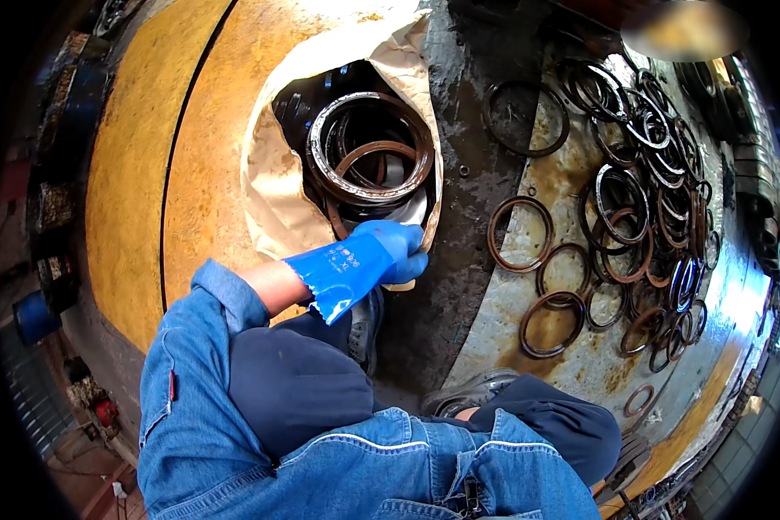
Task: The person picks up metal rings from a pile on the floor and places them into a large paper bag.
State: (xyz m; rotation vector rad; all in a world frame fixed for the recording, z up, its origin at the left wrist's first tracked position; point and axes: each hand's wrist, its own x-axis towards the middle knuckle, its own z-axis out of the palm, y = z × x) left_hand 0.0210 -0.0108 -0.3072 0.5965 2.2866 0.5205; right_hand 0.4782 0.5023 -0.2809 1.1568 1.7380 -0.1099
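My left hand (397,251), in a blue rubber glove, is closed at the near rim of a crumpled tan paper sack (273,173). Its fingers appear to pinch the sack's edge; they are partly hidden. Inside the sack's wide mouth lie several oily ring seals. A large shiny dark ring (321,143) rests on top, with a brown ring (368,149) across its opening. A pale, shiny flap (413,208) shows between the rings and the glove. My right hand is not in view.
Many oily black and brown rings (550,325) lie spread on a stained metal sheet (494,329) to the right, heaped toward the far side. Yellow-orange boards (134,173) run along the left. My shoes (468,392) and bent knees are close below the sack.
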